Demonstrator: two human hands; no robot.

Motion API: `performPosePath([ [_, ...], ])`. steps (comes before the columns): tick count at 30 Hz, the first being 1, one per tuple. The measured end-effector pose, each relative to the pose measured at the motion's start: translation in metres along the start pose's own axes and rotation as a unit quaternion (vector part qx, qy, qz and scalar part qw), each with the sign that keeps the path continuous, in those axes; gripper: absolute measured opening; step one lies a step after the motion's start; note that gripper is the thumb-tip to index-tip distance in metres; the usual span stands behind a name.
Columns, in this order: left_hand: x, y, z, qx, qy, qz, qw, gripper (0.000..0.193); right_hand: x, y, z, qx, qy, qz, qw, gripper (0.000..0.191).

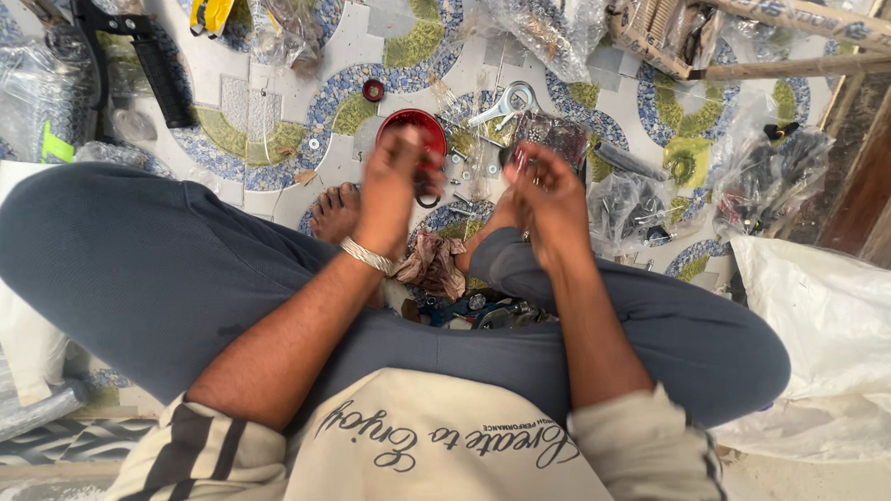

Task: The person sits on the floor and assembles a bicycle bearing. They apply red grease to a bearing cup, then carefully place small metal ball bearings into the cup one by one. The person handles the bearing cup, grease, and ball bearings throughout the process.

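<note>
left hand (394,173) blurred over red round lid (412,132), right hand (543,191) pinching small dark part (518,157)

A tiled floor (259,98) patterned with blue mosaic rings and yellow-green centres carries scattered hardware. A round red metal lid (412,130) lies near the centre, with a small red ring (372,89) beyond it and a silver spanner (507,104) to its right. Small screws and washers (470,171) dot the tiles. Clear plastic bags of parts (773,171) sit right; a black handle grip (163,80) lies far left, and a white sack (839,313) near right.
</note>
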State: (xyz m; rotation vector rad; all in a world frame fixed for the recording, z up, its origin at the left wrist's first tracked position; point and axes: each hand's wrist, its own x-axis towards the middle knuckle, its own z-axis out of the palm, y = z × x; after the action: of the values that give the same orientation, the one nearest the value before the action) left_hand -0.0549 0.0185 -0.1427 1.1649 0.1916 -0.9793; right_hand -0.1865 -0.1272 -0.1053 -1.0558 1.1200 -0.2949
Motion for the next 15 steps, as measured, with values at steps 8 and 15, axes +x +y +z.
performPosePath([
  [8, 0.058, 0.062, -0.019, -0.024, 0.156, 0.170, 0.973, 0.023, 0.099, 0.007, 0.065, -0.019, 0.017, 0.002, 1.000, 0.043],
  [15, 0.113, 0.066, -0.018, 0.416, 0.184, 0.174, 0.873, 0.034, 0.138, 0.006, 0.109, -0.247, -0.001, -0.077, 0.966, 0.047],
])
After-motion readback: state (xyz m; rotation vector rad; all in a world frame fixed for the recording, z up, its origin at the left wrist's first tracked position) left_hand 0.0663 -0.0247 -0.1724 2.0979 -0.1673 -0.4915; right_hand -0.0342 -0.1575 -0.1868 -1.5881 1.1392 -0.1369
